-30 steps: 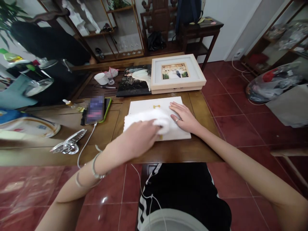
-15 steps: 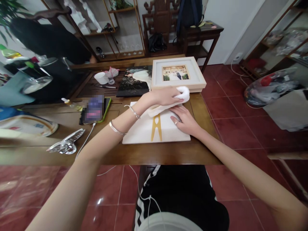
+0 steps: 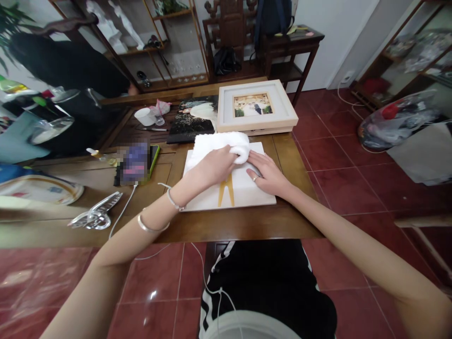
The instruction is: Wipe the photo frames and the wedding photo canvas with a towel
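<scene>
In the head view, a white board [image 3: 197, 197] with a yellow tapering shape [image 3: 226, 194] on it lies near the table's front edge. My left hand [image 3: 215, 165], closed, grips a fluffy white cloth [image 3: 213, 143] that rests on the board's far part. Flat on the board's right side is my right hand [image 3: 265, 173], its fingers stretched out and a ring on one of them. Those fingertips lie close beside the cloth's rolled edge. Part of the yellow shape is hidden under my left hand and the cloth.
Behind the board stands a light wooden picture frame [image 3: 257, 125], with a dark photo print [image 3: 192, 117] to its left. Further left lie a phone [image 3: 152, 162] on a cable, a clear hair claw [image 3: 97, 213], a dropper [image 3: 100, 156] and a white cup [image 3: 144, 117].
My left hand has moved left and nearer with the cloth, which now spreads over the board's far left part. My right hand stays on the board. The view has shifted slightly.
</scene>
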Demonstrator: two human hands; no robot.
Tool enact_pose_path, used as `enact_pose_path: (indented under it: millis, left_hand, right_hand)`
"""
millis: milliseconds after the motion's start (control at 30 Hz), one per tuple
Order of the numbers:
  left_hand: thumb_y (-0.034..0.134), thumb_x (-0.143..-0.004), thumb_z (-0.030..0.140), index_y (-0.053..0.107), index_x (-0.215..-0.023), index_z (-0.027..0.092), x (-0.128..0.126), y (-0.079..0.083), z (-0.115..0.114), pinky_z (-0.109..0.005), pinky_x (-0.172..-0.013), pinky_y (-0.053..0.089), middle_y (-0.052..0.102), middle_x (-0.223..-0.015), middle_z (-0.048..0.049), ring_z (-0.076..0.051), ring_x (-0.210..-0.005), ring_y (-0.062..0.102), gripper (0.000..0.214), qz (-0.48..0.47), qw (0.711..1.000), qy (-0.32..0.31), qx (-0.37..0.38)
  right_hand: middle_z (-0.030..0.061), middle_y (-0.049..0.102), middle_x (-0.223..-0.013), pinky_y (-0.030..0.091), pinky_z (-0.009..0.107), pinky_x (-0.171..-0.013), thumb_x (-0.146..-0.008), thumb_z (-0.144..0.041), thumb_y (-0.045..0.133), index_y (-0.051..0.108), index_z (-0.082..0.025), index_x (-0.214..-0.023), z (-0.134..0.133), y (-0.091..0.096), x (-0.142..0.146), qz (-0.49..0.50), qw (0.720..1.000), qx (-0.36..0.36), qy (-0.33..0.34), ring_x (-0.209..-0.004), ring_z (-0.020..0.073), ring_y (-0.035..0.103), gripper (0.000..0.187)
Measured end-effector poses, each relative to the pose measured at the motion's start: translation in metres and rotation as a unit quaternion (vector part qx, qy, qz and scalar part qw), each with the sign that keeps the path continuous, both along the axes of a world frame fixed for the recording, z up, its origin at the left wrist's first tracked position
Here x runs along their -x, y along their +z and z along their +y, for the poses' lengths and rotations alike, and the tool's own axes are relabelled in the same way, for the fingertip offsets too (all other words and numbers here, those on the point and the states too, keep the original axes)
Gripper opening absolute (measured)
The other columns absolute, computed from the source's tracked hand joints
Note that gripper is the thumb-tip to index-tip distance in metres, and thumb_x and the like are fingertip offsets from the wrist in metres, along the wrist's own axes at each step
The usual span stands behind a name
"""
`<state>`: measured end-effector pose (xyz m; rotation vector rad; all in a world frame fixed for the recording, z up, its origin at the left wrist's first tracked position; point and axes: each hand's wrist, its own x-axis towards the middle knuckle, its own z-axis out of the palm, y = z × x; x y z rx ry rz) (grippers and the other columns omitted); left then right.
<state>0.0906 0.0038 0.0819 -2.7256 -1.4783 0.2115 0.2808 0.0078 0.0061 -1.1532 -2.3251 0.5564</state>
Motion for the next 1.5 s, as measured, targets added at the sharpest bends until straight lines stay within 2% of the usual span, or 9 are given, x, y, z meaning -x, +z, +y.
enact_pose_path:
  millis: [100, 200, 500, 633, 767, 900, 1000, 1200, 1500]
  left_hand:
    - [0.04, -0.094, 0.005, 0.069, -0.115, 0.012, -0.004, -0.011, -0.029, -0.05, -0.099, 0.05, 0.048, -0.148, -0.0184, -0.035, -0.135, 0.047, 0.036, 0.045, 0.997, 0.013, -0.053]
    - [0.042, -0.094, 0.005, 0.073, -0.11, 0.016, -0.011, -0.019, -0.061, -0.06, -0.102, 0.046, 0.042, -0.153, -0.0155, -0.04, -0.141, 0.039, 0.037, 0.065, 0.994, 0.025, -0.082]
    - [0.06, -0.089, 0.019, 0.078, -0.101, 0.023, -0.012, -0.016, -0.15, -0.056, -0.103, 0.049, 0.048, -0.15, -0.0114, -0.039, -0.135, 0.048, 0.022, 0.05, 0.993, -0.063, -0.083]
    - [0.056, -0.09, 0.016, 0.077, -0.102, 0.022, -0.01, -0.007, -0.135, -0.056, -0.101, 0.05, 0.048, -0.15, -0.0122, -0.038, -0.136, 0.047, 0.024, 0.033, 0.997, -0.041, -0.049]
    - [0.045, -0.092, 0.009, 0.071, -0.113, 0.015, -0.002, -0.002, -0.078, -0.056, -0.104, 0.047, 0.043, -0.153, -0.0156, -0.037, -0.141, 0.04, 0.034, 0.025, 1.0, 0.002, -0.005]
    - [0.037, -0.099, 0.018, 0.063, -0.124, 0.014, 0.017, -0.012, -0.023, -0.066, -0.109, 0.035, 0.032, -0.16, -0.013, -0.037, -0.148, 0.025, 0.036, -0.037, 0.999, 0.012, 0.031]
    - [0.035, -0.101, 0.021, 0.062, -0.123, 0.012, 0.028, -0.023, -0.009, -0.068, -0.109, 0.032, 0.029, -0.16, -0.0159, -0.039, -0.148, 0.024, 0.036, -0.063, 0.998, 0.028, 0.008]
    - [0.043, -0.094, 0.009, 0.069, -0.115, 0.009, 0.015, -0.022, -0.049, -0.061, -0.108, 0.04, 0.036, -0.155, -0.0217, -0.042, -0.142, 0.036, 0.033, 0.002, 0.998, 0.028, -0.052]
    - [0.067, -0.081, 0.012, 0.079, -0.092, 0.021, 0.012, -0.007, -0.144, -0.054, -0.103, 0.049, 0.042, -0.154, -0.0138, -0.043, -0.136, 0.045, 0.019, 0.011, 0.997, -0.074, 0.012]
  right_hand:
    - [0.0115, 0.046, -0.152, 0.022, 0.059, -0.119, -0.092, -0.026, 0.044, 0.052, -0.019, -0.141, 0.0, -0.002, 0.0, -0.007, 1.0, 0.002, -0.004, -0.145, 0.0289, 0.035, 0.05]
    - [0.0115, 0.046, -0.152, 0.023, 0.056, -0.12, -0.096, -0.028, 0.037, 0.054, -0.018, -0.139, 0.001, -0.003, 0.0, -0.008, 1.0, 0.0, -0.01, -0.145, 0.0271, 0.036, 0.048]
    - [0.0107, 0.047, -0.151, 0.024, 0.053, -0.12, -0.093, -0.022, 0.036, 0.055, -0.017, -0.137, 0.002, -0.005, -0.001, -0.008, 1.0, -0.011, -0.014, -0.145, 0.0229, 0.036, 0.048]
    - [0.011, 0.047, -0.152, 0.023, 0.054, -0.12, -0.093, -0.023, 0.037, 0.055, -0.017, -0.137, 0.002, -0.005, -0.001, -0.011, 1.0, -0.008, -0.016, -0.145, 0.0237, 0.036, 0.048]
    - [0.0121, 0.047, -0.152, 0.024, 0.055, -0.12, -0.094, -0.024, 0.038, 0.055, -0.017, -0.138, 0.002, -0.005, -0.001, -0.01, 1.0, -0.005, -0.016, -0.145, 0.0255, 0.036, 0.048]
    - [0.0103, 0.046, -0.152, 0.024, 0.058, -0.119, -0.093, -0.023, 0.039, 0.054, -0.02, -0.139, 0.001, -0.006, -0.002, 0.0, 1.0, -0.005, -0.01, -0.145, 0.0258, 0.036, 0.048]
    - [0.0097, 0.046, -0.152, 0.023, 0.058, -0.119, -0.093, -0.023, 0.039, 0.054, -0.021, -0.139, 0.001, -0.006, -0.002, 0.002, 1.0, -0.002, -0.014, -0.145, 0.0258, 0.036, 0.048]
    - [0.011, 0.047, -0.152, 0.024, 0.056, -0.119, -0.093, -0.024, 0.039, 0.056, -0.019, -0.137, 0.001, -0.005, -0.001, 0.001, 1.0, -0.006, -0.016, -0.145, 0.0257, 0.037, 0.047]
    - [0.0099, 0.047, -0.152, 0.023, 0.055, -0.12, -0.094, -0.025, 0.039, 0.055, -0.02, -0.137, 0.001, -0.005, -0.001, -0.001, 1.0, -0.01, -0.013, -0.145, 0.0239, 0.036, 0.046]
